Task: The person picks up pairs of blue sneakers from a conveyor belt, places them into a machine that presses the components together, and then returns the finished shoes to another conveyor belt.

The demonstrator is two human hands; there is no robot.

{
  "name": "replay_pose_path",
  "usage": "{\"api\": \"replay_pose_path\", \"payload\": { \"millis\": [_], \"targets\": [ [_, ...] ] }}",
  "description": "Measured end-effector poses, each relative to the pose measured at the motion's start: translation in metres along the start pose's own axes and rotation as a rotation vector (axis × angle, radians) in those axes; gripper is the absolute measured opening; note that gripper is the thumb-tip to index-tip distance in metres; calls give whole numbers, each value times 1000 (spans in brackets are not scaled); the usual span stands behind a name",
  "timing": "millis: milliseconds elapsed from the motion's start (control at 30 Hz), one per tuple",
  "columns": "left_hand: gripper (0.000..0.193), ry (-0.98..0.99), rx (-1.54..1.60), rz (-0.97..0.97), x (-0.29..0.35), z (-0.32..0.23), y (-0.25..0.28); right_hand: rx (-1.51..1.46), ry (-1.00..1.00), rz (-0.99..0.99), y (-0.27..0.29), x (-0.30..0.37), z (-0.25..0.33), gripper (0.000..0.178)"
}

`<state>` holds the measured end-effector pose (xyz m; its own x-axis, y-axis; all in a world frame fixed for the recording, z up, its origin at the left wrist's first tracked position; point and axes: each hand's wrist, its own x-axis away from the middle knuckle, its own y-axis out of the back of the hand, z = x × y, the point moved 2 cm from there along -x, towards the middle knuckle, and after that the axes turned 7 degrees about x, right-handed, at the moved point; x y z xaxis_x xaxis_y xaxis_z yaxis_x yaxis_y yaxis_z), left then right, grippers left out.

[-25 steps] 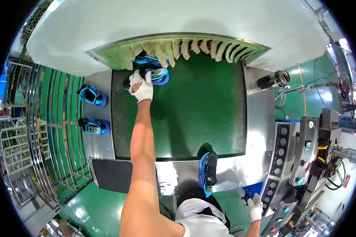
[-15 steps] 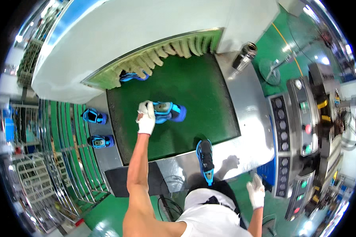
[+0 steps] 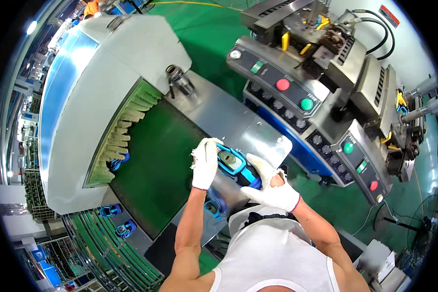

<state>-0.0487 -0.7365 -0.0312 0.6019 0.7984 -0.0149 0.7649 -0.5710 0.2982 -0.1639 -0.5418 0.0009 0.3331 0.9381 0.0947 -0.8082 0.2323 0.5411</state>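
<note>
A blue and black sports shoe (image 3: 232,160) is held between my two white-gloved hands, above the right part of the metal table. My left hand (image 3: 206,163) grips its far left end, fingers closed together against it. My right hand (image 3: 271,183) is wrapped round the other end, which is bright blue. Below them, partly behind my left forearm, a second blue shoe (image 3: 212,208) rests on the near metal edge. A further blue shoe (image 3: 118,162) lies on the green belt (image 3: 158,141), partly hidden by the fringe.
A pale machine housing (image 3: 126,53) with a fabric fringe (image 3: 114,146) stands left. Two blue shoes (image 3: 110,210) sit on the metal ledge by a roller rack (image 3: 102,248). A dark flask (image 3: 181,81) stands at the far corner. Machines with a button panel (image 3: 282,85) stand right.
My view has turned right. My left hand has brought the shoe from over the belt to the right side, and my right hand has come up to take hold of it too.
</note>
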Motion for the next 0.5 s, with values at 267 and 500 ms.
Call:
{"api": "replay_pose_path", "payload": {
  "millis": [267,500],
  "targets": [
    [14,-790,-498,384,-5,-101,-146,-330,-178,7,94,11,-58,75],
    [36,-893,-20,183,-9,-134,-213,-590,-559,-177,135,40,-130,38]
  ]
}}
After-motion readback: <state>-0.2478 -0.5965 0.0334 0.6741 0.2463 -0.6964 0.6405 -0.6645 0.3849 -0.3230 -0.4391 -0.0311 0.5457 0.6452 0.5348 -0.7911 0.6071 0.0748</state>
